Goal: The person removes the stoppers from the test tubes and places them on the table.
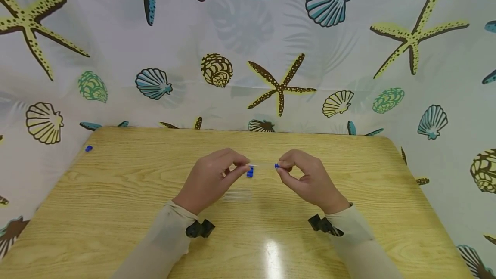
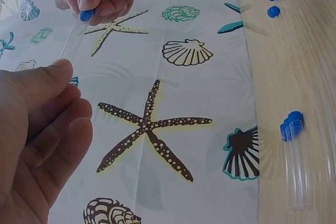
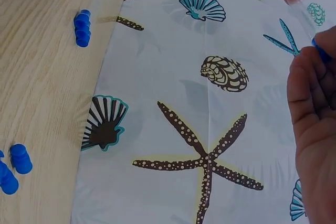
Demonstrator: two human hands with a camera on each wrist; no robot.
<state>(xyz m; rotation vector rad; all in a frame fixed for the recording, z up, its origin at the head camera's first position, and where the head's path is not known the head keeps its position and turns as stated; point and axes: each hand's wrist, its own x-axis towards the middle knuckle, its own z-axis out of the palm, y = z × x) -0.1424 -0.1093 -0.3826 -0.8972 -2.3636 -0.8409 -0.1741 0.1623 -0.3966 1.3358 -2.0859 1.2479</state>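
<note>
My left hand (image 1: 217,175) pinches a slim clear tube (image 2: 73,40) between thumb and fingertips. The tube points across toward my right hand (image 1: 304,178), which grips a small blue cap (image 1: 277,165) in its fingertips. In the left wrist view that blue cap sits right at the tube's far end. Seen from the right wrist, the same cap (image 3: 321,50) is partly hidden by the fingers. Both hands are raised over the middle of a wooden table, facing each other.
Several blue caps (image 1: 249,172) lie on the table behind the left fingertips. Clear tubes (image 1: 238,195) rest nearer, beside the left wrist. Another blue piece (image 1: 88,148) is at the table's far left edge. A shell-patterned cloth (image 1: 186,85) hangs behind the table (image 1: 135,193).
</note>
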